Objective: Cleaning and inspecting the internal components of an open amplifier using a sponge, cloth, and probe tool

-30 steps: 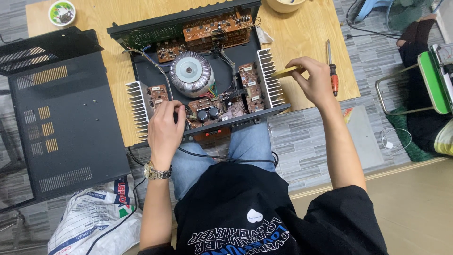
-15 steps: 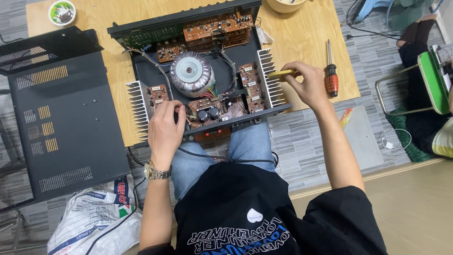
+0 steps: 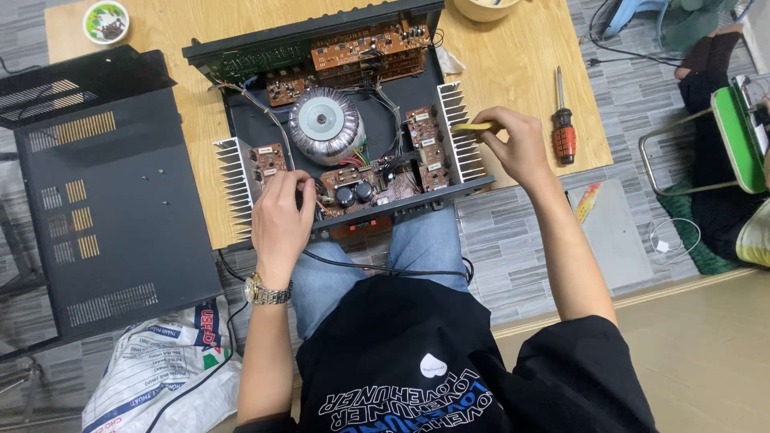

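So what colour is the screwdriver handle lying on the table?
Red-orange with black, on the screwdriver; the head view shows it.

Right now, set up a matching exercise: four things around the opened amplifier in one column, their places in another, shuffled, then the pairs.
Things:
1. red-handled screwdriver
2. yellow tool
3. black cover panel
4. round transformer

Places:
A. in the middle of the open chassis
B. held in the right hand, over the right heat sink
C. lying on the wooden table, right of the chassis
D. left of the chassis, off the table's left edge

Pairs: 1-C, 2-B, 3-D, 4-A
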